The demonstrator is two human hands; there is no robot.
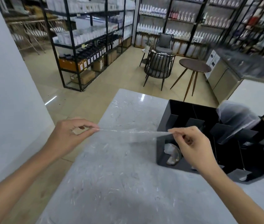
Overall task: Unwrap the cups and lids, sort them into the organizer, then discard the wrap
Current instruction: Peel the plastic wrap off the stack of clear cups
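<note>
A thin sheet of clear plastic wrap (132, 134) is stretched tight between my two hands above the marble table (111, 183). My left hand (70, 135) pinches its left end; my right hand (191, 143) pinches its right end in front of the black organizer (173, 110). Clear lids (172, 155) stand in the organizer's front left slot. A sleeve of clear cups (236, 120), still in shiny wrap, lies tilted across the organizer's right compartments.
The table's left edge drops to the tiled floor. Beyond the table stand a round wooden side table (194, 65), two dark chairs (158, 65) and black shelving racks (86, 38) full of bottles. A white wall (7, 94) is at the left.
</note>
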